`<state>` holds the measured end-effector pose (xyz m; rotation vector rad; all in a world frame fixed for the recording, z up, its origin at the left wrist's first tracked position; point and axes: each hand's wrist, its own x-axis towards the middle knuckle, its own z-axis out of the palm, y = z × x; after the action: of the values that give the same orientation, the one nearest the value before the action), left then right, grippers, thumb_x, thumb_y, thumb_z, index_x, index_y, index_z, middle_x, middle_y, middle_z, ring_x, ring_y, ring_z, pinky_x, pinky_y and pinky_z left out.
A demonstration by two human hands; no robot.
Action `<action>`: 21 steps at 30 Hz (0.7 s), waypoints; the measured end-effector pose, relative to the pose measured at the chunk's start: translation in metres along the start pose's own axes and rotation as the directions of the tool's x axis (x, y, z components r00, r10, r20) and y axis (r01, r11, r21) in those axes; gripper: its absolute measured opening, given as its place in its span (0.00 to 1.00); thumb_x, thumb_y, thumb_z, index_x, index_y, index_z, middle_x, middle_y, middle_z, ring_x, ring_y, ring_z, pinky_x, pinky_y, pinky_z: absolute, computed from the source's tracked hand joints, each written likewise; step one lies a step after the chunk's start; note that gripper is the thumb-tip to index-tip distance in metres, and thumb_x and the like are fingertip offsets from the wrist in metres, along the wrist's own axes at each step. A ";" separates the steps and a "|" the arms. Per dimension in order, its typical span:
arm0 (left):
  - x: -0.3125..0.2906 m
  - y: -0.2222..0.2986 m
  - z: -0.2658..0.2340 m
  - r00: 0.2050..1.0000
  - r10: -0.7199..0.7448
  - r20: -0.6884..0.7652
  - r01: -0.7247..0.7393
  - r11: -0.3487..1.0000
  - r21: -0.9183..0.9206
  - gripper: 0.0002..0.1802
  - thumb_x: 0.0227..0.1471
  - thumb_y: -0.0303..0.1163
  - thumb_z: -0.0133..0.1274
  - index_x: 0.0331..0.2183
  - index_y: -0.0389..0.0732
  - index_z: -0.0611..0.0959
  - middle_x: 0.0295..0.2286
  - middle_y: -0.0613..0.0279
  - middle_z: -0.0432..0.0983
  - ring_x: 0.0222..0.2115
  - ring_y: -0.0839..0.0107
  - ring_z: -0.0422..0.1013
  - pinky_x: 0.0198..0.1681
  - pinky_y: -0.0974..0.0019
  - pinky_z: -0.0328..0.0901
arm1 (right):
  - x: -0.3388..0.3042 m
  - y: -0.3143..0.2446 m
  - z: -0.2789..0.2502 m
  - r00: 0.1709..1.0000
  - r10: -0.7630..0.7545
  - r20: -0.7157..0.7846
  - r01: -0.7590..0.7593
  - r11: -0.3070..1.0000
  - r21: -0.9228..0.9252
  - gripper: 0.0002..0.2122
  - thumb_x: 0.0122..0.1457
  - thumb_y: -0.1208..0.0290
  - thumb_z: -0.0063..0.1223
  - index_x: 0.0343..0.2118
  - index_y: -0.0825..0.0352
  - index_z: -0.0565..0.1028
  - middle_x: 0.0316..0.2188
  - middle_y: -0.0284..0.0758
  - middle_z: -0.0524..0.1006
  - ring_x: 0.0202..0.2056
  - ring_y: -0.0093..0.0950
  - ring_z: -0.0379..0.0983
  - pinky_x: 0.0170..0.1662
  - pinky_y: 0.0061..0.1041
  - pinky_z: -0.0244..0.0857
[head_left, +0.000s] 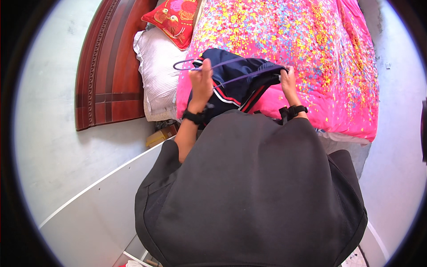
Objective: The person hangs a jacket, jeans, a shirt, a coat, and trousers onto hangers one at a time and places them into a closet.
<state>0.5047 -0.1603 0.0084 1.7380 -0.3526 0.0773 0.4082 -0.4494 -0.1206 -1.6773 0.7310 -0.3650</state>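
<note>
My left hand [202, 84] is closed around a thin purple loop, which looks like a clothes hanger [247, 76]. One rounded end of it sticks out left of my fingers. Dark navy clothing [238, 66] with red and white stripes hangs beneath and behind the loop, over the bed's near edge. At the right, my right hand [288, 79] pinches the clothing's dark upper edge, where the purple line also ends. Folds hide the clothing's full shape, so its kind is unclear.
Ahead lies a bed with a pink flowered cover [267, 26]. A white ruffled pillow [160, 66] and a red embroidered cushion [173, 22] rest by the dark wooden headboard [111, 62]. A yellow box [161, 135] sits low beside the bed. White panels [98, 200] stand behind my left.
</note>
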 end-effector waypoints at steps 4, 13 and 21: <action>0.009 0.057 0.067 0.998 -0.013 0.066 0.034 0.943 -0.332 0.29 0.66 0.45 0.39 0.15 0.42 0.64 0.14 0.73 0.55 0.18 0.83 0.49 0.21 0.70 0.45 | 0.008 -0.019 0.005 0.980 -0.199 0.020 0.194 0.970 0.145 0.16 0.61 0.62 0.51 0.43 0.71 0.72 0.27 0.33 0.73 0.27 0.19 0.68 0.33 0.23 0.64; 0.017 0.103 0.113 0.977 0.157 0.145 -0.006 0.699 -0.715 0.24 0.65 0.42 0.42 0.17 0.43 0.65 0.14 0.75 0.55 0.14 0.84 0.49 0.17 0.73 0.43 | 0.012 -0.075 -0.007 0.985 -0.172 -0.002 0.170 0.979 -0.113 0.17 0.60 0.57 0.55 0.34 0.70 0.78 0.19 0.29 0.73 0.24 0.18 0.66 0.29 0.24 0.60; 0.017 0.031 0.118 0.877 0.405 0.260 -0.303 0.884 -0.356 0.19 0.63 0.35 0.45 0.22 0.35 0.70 0.14 0.61 0.55 0.15 0.75 0.53 0.19 0.66 0.51 | 0.007 -0.095 0.000 0.997 0.054 0.054 -0.075 0.832 0.549 0.12 0.62 0.60 0.55 0.35 0.65 0.78 0.23 0.20 0.71 0.24 0.12 0.63 0.26 0.15 0.56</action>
<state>0.4956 -0.2833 0.0183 1.3556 -0.8894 -0.0012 0.4389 -0.4445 -0.0303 -1.1030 0.5807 -0.4480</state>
